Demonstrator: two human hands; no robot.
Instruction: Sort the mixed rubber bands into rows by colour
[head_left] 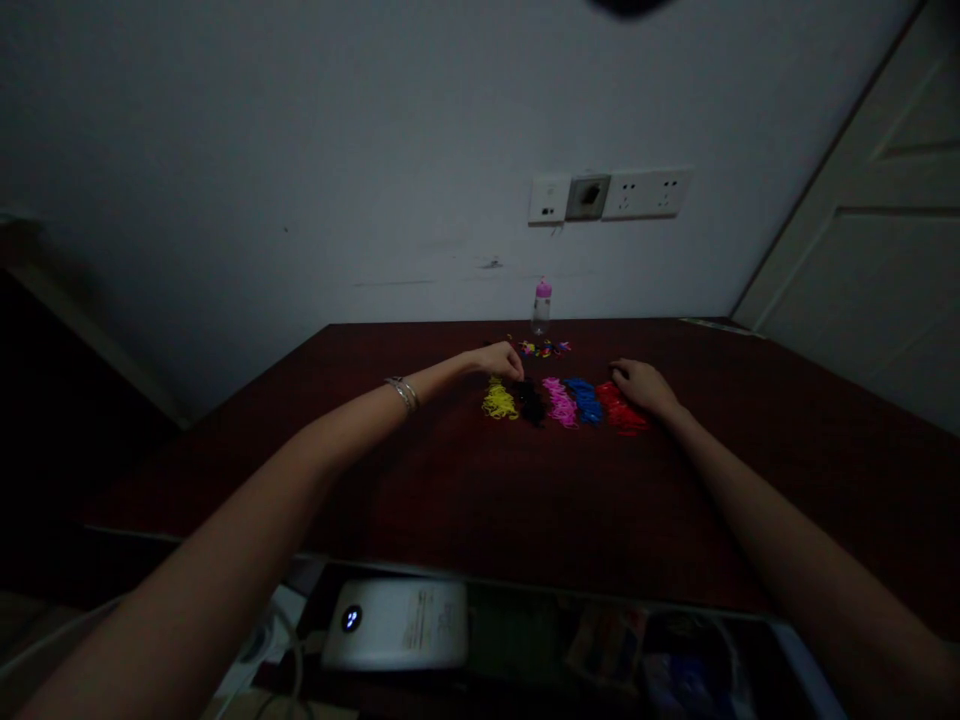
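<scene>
Bent-fingered at black bands (532, 404) with left hand (498, 360), loosely curled at red bands (621, 412) with right hand (646, 386) — cannot tell if gripping any.
Lying just nearside of the fingertips; likely light, soft, springy — best pinched singly by a loop's edge.

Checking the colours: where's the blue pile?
The blue pile is right of centre in the head view, between the pink pile and red pile.

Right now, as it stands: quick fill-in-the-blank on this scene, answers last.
The pink pile lies between the black pile and the ____ pile.
Immediately left of the black pile is the ____ pile.
The right hand is nearest the ____ pile.
The bracelet is on the person's ____ side.
Missing words: blue; yellow; red; left.
</scene>
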